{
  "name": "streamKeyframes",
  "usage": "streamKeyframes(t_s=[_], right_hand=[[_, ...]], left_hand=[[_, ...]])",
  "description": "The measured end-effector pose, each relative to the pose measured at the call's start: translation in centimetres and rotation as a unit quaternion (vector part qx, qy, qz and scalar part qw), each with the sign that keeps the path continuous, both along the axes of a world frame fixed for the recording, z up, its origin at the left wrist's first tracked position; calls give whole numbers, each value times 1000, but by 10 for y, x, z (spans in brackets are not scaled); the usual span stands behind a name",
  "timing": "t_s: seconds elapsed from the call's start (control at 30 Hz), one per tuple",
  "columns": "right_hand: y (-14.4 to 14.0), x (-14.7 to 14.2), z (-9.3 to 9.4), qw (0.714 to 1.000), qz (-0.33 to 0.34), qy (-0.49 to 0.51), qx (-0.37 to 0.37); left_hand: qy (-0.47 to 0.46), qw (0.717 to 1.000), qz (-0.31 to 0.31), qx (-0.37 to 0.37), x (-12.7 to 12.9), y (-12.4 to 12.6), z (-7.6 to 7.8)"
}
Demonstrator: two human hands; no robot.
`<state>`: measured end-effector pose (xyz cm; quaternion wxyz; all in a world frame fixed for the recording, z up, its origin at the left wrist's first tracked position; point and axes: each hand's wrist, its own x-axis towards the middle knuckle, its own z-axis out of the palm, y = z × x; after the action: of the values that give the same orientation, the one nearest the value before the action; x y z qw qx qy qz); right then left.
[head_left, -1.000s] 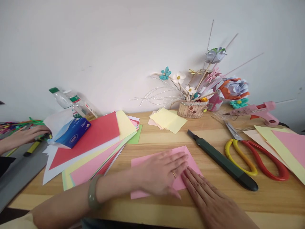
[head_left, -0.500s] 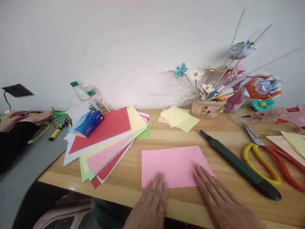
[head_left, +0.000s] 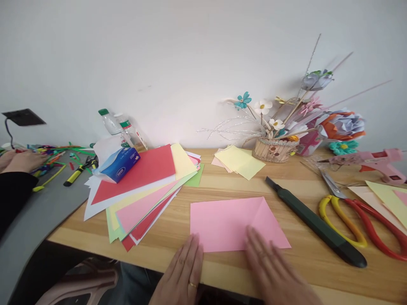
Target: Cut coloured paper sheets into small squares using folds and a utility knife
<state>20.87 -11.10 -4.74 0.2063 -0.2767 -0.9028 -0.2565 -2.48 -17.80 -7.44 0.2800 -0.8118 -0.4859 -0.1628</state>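
Left hand: the left hand (head_left: 182,275) lay flat and released on the desk (head_left: 222,271), fingers stretched out, with a ring on one finger; its fingertips were just at the near edge of the pink paper (head_left: 229,222), and it grasped nothing.
Right hand: the right hand (head_left: 273,271) was also flat and released, a little blurred; its fingertips rested on the near part of the pink paper, close to the diagonal crease.
Pink paper: it lay flat on the desk in front of both hands, with its right part folded into a slanted flap.
Green knife: a dark green utility knife (head_left: 314,220) lay diagonally just to the right of the pink paper, not touching it.
Scissors: scissors (head_left: 352,216) with yellow and red handles lay further right.
Glue gun: a pink glue gun (head_left: 378,161) was at the far right, near the wall.
Paper stack: a fanned stack of coloured sheets (head_left: 140,190) lay to the left, with a blue tissue pack (head_left: 119,165) on its far corner.
Yellow squares: small yellow paper squares (head_left: 240,161) lay behind the pink paper, beside a basket of paper flowers (head_left: 275,146).
Other person: another person's hand (head_left: 22,161) rested on the grey surface at the far left, among coloured strips.
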Motion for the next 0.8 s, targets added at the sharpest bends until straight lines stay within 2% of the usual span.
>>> streamKeyframes(t_s=[0.07,0.13,0.2,0.27,0.4,0.47,0.5,0.53,0.63,0.7,0.8], right_hand=[[-7,-27,-9,996,30,78,-34],[-12,-50,-18,993,40,103,-31],[-14,-62,-22,993,42,110,-32],[-12,-63,-21,992,43,109,-37],[-7,-32,-13,993,34,95,-54],[-4,-5,-10,996,15,56,-64],[-2,11,-9,998,17,-3,-66],[-1,26,-8,998,-19,-15,-65],[1,60,-8,997,-62,-8,-42],[-1,68,-8,996,-78,-2,-48],[-5,62,-7,994,-92,18,-49]], left_hand=[[-18,1000,-2,14,2,2,-1],[-27,999,-1,27,2,3,-2],[-23,999,-2,36,2,3,-2],[-7,999,-2,37,0,3,-2],[17,999,-1,34,-2,3,-4],[17,999,-1,31,-2,3,-5],[15,999,-2,28,-2,3,-5],[13,1000,-2,26,-2,2,-4],[11,1000,-10,6,-3,2,2],[13,1000,-21,-14,-6,2,10],[31,998,-31,-34,-7,3,23]])
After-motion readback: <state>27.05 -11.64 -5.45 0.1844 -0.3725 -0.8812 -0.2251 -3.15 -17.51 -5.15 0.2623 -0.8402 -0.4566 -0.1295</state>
